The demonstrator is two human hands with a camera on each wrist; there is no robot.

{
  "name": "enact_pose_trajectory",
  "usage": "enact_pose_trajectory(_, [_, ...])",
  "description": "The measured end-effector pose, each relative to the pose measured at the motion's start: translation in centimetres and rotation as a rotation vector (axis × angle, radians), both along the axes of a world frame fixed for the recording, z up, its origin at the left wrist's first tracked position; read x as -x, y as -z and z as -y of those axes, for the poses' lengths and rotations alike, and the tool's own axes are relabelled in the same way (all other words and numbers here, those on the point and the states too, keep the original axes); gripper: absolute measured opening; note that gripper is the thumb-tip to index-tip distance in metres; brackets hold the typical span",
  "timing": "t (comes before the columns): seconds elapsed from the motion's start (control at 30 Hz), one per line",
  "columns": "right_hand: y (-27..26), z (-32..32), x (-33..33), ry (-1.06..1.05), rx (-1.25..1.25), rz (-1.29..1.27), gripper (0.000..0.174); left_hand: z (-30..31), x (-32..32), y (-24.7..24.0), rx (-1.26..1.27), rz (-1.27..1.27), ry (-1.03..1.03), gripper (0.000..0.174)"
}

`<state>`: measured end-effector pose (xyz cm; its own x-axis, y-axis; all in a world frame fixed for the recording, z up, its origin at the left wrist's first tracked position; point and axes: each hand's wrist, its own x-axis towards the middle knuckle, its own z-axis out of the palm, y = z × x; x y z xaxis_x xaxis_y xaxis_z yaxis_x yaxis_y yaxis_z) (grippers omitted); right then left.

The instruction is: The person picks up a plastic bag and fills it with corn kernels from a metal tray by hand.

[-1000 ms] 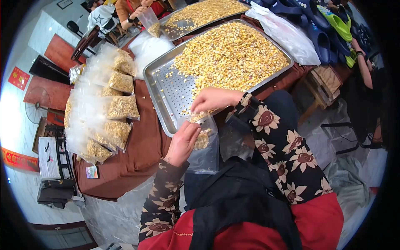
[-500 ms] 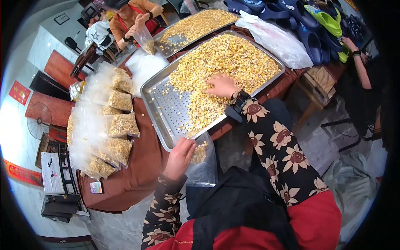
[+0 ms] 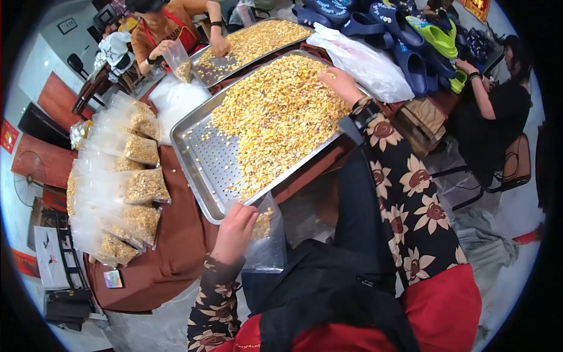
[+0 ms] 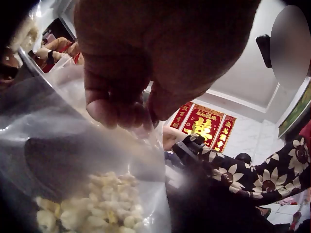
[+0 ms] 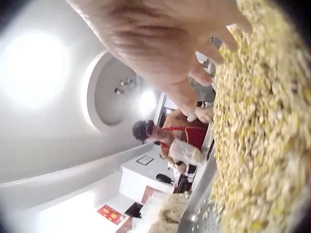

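Right hand (image 3: pixel 340 84): one, bare. Half a second earlier I had it over the middle of the mound; by this moment it lay at the mound's far right edge. Its fingers were spread and lightly bent, with no grasp showing; whether they touched kernels I could not tell. I judged this a pause in filling the bag while the hand worked the heap.

Mound of loose yellow and cream kernels (image 3: pixel 281 111): one, heaped in a rectangular steel tray with a perforated floor (image 3: pixel 205 158), the tray's left part mostly bare.

Left hand (image 3: pixel 232 233): one, fingers pinching the upper part of a clear plastic bag (image 3: pixel 267 249). The bag hung just beside the tray's near corner, a small lot of pale kernels inside.

Surroundings, on a surface draped in brown cloth (image 3: pixel 187 240): to the left, a cluster of filled clear bags (image 3: pixel 143 185); beyond, a pile of whitish translucent plastic (image 3: pixel 170 100) and a second shallow metal tray of kernels (image 3: pixel 211 75), attended by a person in a tan shirt and red apron (image 3: pixel 167 29); to the right, a crumpled white plastic sack (image 3: pixel 363 64) beside navy clogs (image 3: pixel 410 61).

Obstruction: the tray's raised rim stood between mound and bag, and the left hand hid part of the bag from my head view.
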<state>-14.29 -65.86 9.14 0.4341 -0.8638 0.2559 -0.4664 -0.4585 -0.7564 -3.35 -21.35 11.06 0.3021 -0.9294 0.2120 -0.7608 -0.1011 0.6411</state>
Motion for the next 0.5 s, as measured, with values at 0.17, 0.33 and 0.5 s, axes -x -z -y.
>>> enact_pose_trajectory(0.17, [4.7,6.6,2.8,-0.213,-0.629,0.333,0.056,0.0,0.2,0.3,0.013,-0.013,-0.005,0.008])
enact_pose_trajectory(0.33, [7.2,4.9,1.9,-0.243,-0.656,0.404,0.051,-0.6,0.2,0.2,0.057,-0.036,0.013,0.007])
enact_pose_trajectory(0.5, [7.5,0.8,-0.3,-0.231,-0.495,0.295,0.044,-1.4,-0.1,0.5,0.080,-0.065,0.039,0.007])
